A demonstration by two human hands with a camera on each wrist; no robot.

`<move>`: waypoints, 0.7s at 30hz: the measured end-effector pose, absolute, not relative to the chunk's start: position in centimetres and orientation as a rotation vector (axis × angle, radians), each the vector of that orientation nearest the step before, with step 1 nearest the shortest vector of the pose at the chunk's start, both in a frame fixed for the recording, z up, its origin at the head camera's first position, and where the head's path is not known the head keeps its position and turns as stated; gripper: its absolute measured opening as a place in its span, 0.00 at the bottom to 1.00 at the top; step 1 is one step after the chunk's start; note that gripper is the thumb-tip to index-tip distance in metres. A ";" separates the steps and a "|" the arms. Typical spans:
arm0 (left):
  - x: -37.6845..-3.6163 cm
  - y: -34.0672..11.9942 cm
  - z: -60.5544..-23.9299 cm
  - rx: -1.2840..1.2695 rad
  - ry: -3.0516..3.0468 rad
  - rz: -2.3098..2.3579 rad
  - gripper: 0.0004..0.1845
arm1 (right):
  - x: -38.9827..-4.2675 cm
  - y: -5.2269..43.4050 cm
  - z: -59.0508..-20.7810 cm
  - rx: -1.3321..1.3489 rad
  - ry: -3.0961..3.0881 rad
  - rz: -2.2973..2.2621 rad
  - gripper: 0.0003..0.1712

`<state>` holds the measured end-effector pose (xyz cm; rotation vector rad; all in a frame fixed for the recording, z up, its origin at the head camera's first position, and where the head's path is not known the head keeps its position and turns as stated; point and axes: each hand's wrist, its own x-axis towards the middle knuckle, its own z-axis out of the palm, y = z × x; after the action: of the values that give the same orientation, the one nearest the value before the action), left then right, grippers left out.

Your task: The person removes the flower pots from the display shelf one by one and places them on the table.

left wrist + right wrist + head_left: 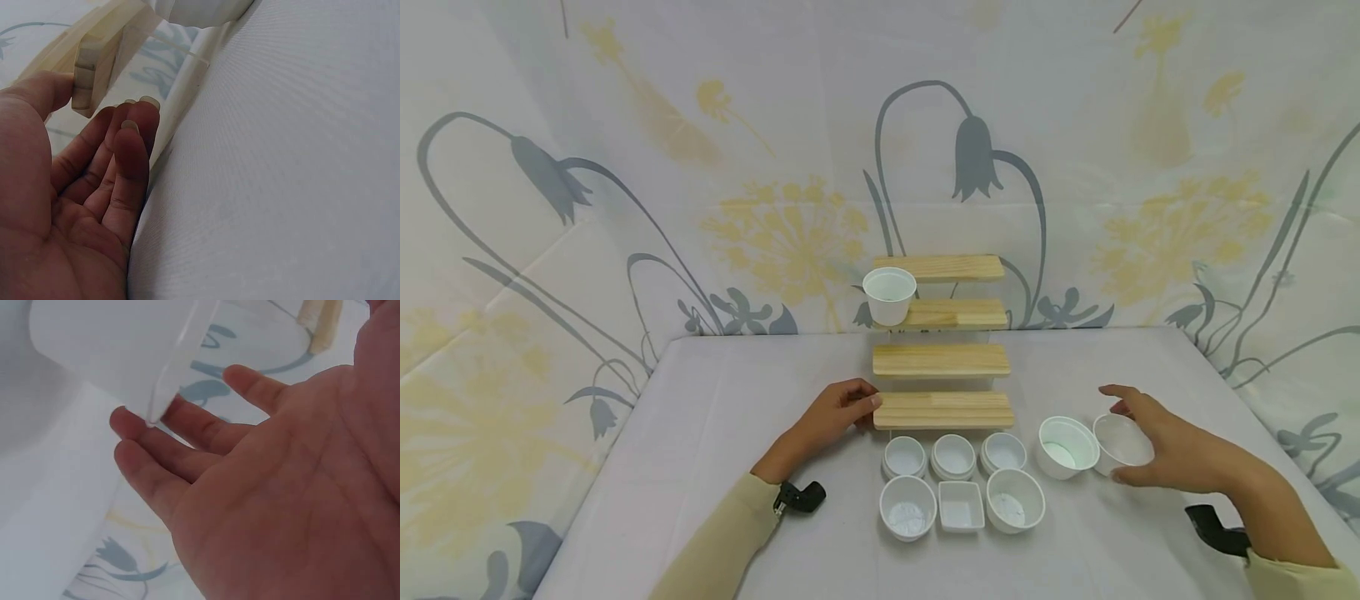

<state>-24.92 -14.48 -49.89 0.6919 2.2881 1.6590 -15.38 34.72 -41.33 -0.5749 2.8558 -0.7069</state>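
A wooden stepped shelf [942, 360] with several tiers stands at the back of the table. My left hand [865, 408] rests at the left end of its lowest step [943, 411]. In the left wrist view the thumb touches the end of that step [87, 69] and the fingers [128, 144] lie straight beneath it. My right hand [1116, 433] spans a tilted white cup [1122, 439], fingers extended above it and thumb below. The right wrist view shows an open palm with the cup's [112, 350] rim at the fingertips [128, 422]. A second white cup [1066, 446] stands just left of it.
Another white cup [889, 294] stands on the left end of the second-highest step. Several small white bowls [955, 456] and a small rectangular dish [961, 506] sit in two rows in front of the shelf. A flowered cloth backdrop [625, 208] rises behind the white table [700, 433].
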 end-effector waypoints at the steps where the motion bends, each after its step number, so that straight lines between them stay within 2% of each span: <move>1: -24.9 -14.5 -49.9 0.690 2.292 1.658 0.13 | -15.4 34.7 -41.1 -0.580 2.867 -0.706 0.63; 9: -24.9 -14.7 -49.7 0.674 2.295 1.651 0.13 | -15.1 34.0 -39.4 -0.621 2.967 -0.744 0.48; 21: -25.0 -14.5 -50.1 0.670 2.287 1.662 0.13 | -15.5 32.0 -38.1 -0.669 3.134 -0.935 0.42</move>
<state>-25.02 -14.54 -50.15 0.6697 2.2868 1.6623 -15.54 32.03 -38.08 -0.6688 3.1337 -0.9349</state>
